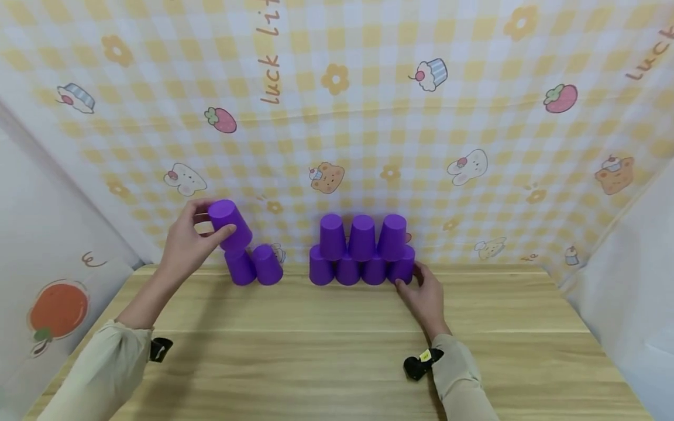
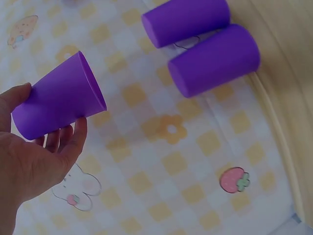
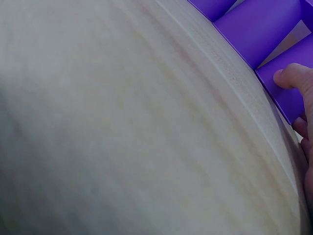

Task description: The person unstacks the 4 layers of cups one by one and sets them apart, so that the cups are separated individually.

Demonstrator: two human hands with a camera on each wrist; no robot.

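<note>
My left hand [image 1: 185, 242] holds an upside-down purple cup [image 1: 234, 227], thumb on one side and fingers on the other. In the left wrist view this held cup [image 2: 58, 100] is apart from two purple cups standing side by side, a left one [image 1: 240, 269] and a right one [image 1: 268, 266]. To the right stands a two-row stack of upside-down purple cups: three on top [image 1: 363, 238], several below [image 1: 348, 271]. My right hand [image 1: 426, 298] grips the rightmost bottom cup [image 1: 402, 268], thumb at its front and fingers round its far side, partly hidden.
The cups stand on a wooden table [image 1: 316, 345], near its back edge. Close behind them hangs a yellow checked cloth [image 1: 368, 134] with cartoon prints. Pale side panels [image 1: 47, 222] flank the table. A black wrist device [image 1: 160, 349] sits at the left sleeve.
</note>
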